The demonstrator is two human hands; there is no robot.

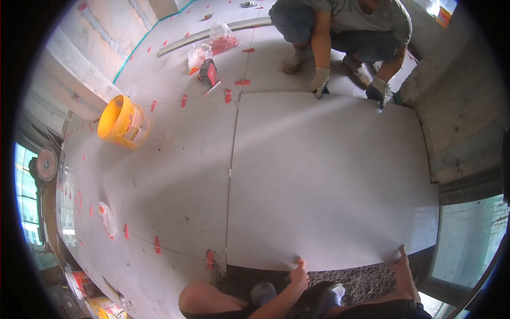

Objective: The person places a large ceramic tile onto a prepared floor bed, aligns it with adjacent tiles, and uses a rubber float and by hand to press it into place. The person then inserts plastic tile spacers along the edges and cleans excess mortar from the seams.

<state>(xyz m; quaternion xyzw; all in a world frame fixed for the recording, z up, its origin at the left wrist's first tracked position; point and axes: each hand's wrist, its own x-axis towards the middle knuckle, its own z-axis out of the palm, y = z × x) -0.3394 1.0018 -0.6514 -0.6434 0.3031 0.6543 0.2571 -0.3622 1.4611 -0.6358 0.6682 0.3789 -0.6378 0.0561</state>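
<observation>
A large pale grey floor tile [329,181] lies in front of me, its left edge along a narrow joint with the laid tiles. My left hand [299,275] is closed on its near edge, thumb on top and the other fingers mostly hidden below. Further right, my right hand [402,270] grips the same edge near the corner, also thumb up. Rough dark mortar [356,279] shows beneath this edge, around my feet. Across from me a crouching person's gloved hands [320,82] hold the tile's far edge.
Left stands a yellow bucket [135,127]. Red levelling wedges [157,245] dot the tile joints. A red and black tool [207,72] and plastic bags [223,41] lie at the far left. A concrete wall [467,122] and a glass pane [467,239] border the right side.
</observation>
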